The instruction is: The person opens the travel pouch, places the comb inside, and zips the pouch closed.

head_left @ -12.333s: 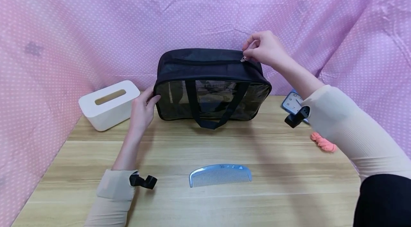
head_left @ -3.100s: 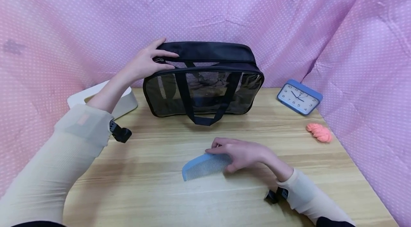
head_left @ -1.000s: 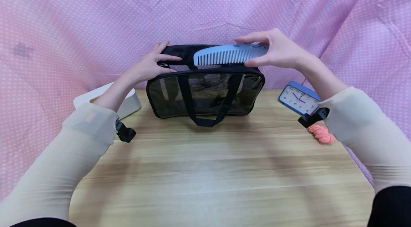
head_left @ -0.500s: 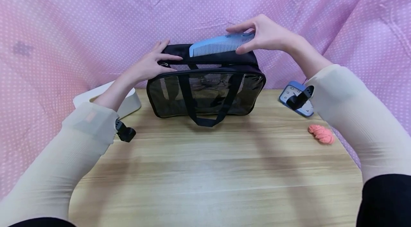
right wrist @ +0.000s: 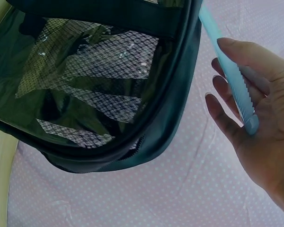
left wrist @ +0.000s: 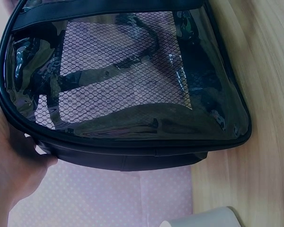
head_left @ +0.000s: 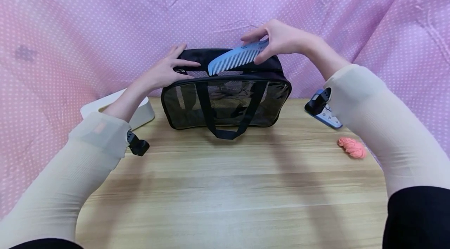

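Observation:
A black bag [head_left: 183, 112] with see-through front, strap handle and mesh visible inside stands upright at the back of the table. Its top zip is undone, leaving a gap along the top. My left hand [head_left: 159, 71] rests on the bag's upper left corner, fingers spread and mostly straight, beside the zip pull [head_left: 181, 70]. Between thumb and fingers, my right hand [head_left: 284, 38] pinches the right end of a light blue comb [head_left: 233, 59]. The comb slants, teeth down, its free left end low over the zip gap. In the right wrist view the comb [right wrist: 233, 78] crosses the fingers.
A white tissue box [head_left: 140, 114] stands left of the bag, partly behind the left forearm. On the right, a blue clock [head_left: 328, 118] is partly covered by the right wrist's camera, and a coral yarn skein [head_left: 352, 147] lies nearer. Pink dotted cloth [head_left: 225, 6] hangs behind.
Earlier the zip was drawn open leftward and the right hand took the comb off the table. In the last second, the comb has shifted left and tilted, its left end dipping toward the gap.

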`<state>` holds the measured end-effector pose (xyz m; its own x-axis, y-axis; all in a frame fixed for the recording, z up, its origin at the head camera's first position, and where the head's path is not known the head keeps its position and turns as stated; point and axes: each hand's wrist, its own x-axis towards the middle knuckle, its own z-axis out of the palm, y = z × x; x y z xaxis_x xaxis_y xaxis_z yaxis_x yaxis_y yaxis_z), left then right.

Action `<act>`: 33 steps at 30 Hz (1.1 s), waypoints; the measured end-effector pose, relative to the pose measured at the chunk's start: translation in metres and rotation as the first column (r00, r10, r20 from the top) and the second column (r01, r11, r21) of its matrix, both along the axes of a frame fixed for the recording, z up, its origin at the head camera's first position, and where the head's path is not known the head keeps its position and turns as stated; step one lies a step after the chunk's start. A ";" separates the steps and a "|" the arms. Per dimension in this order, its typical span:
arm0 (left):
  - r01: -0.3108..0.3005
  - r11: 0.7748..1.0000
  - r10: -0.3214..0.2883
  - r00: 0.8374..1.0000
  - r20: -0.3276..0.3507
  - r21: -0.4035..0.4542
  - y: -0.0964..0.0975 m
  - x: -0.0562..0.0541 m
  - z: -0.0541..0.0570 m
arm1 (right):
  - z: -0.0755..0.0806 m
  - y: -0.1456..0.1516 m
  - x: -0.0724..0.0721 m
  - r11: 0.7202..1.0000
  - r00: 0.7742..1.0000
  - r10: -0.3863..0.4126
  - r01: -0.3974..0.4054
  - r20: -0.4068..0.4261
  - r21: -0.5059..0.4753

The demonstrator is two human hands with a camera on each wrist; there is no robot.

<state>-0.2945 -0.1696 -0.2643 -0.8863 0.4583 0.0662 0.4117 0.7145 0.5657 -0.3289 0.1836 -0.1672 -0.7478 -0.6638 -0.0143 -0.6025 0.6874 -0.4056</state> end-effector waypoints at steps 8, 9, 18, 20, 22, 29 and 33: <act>-0.007 1.000 0.007 1.000 0.011 0.004 0.000 -0.001 0.000 | -0.010 -0.009 -0.004 0.998 0.999 0.049 -0.049 0.004 0.048; -0.007 1.000 0.007 1.000 0.011 0.004 0.000 -0.001 0.000 | -0.011 -0.010 -0.003 0.997 0.999 0.051 -0.051 0.006 0.052; -0.008 1.000 0.008 1.000 0.010 0.003 0.000 -0.001 -0.001 | -0.014 -0.018 -0.003 0.996 0.997 0.059 -0.062 0.054 0.061; -0.008 1.000 0.008 1.000 0.011 0.002 0.001 -0.001 -0.001 | -0.015 -0.020 -0.004 0.997 0.996 0.063 -0.066 0.066 0.049; -0.007 1.000 0.007 1.000 0.010 0.001 0.001 0.000 0.000 | -0.015 -0.021 -0.004 0.997 0.995 0.064 -0.067 0.073 0.032; -0.003 1.000 0.003 1.000 0.007 0.000 0.001 0.000 0.000 | -0.014 -0.021 -0.003 0.998 0.994 0.070 -0.069 0.087 -0.011; -0.001 1.000 0.001 1.000 -0.002 -0.007 0.001 0.000 0.000 | -0.015 -0.019 -0.002 0.997 0.994 0.071 -0.070 0.087 -0.012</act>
<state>-0.2942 -0.1690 -0.2647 -0.8867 0.4579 0.0646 0.4120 0.7189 0.5599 -0.3309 0.1642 -0.1820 -0.6950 -0.7154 -0.0717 -0.6113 0.6405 -0.4649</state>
